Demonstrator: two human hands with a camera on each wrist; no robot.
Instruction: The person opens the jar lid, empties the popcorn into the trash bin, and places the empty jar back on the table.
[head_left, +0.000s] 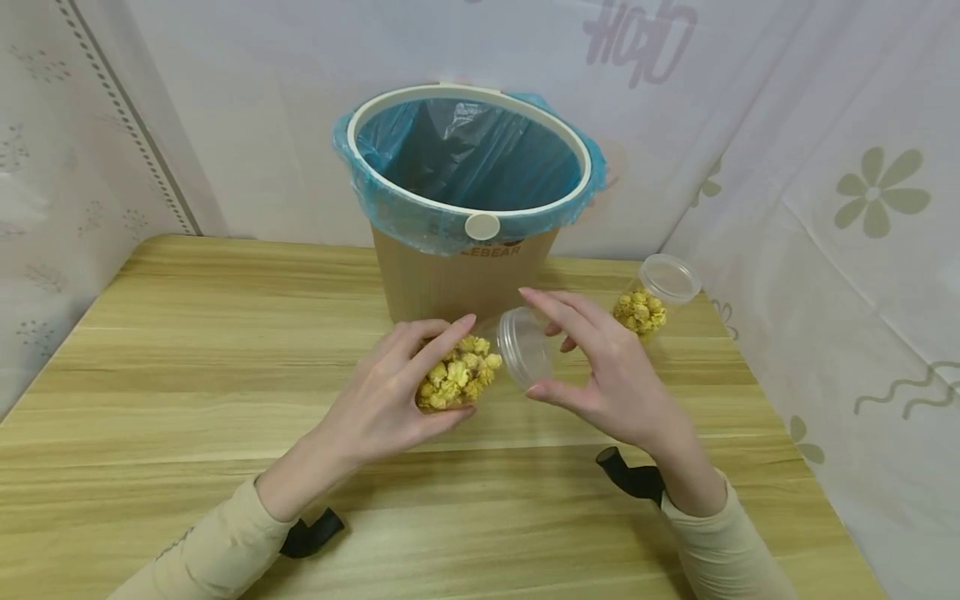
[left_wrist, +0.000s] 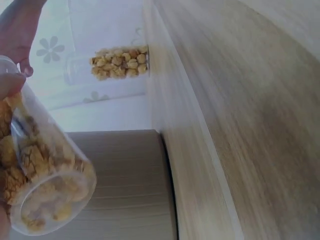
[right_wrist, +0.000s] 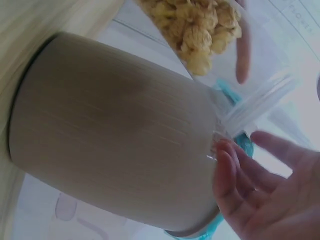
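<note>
Jar base (left_wrist: 54,202), left wrist only

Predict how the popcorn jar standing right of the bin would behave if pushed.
The jar would probably feel light, since its popcorn looks puffy and stops short of the top. Clear and glossy, it may be stiff, slippery plastic. Being taller than wide, it might tip if pushed high.

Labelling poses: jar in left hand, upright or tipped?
Tipped: in the left wrist view, the held jar slants, unlike the standing jar; in head view, its rim end faces the right hand.
</note>
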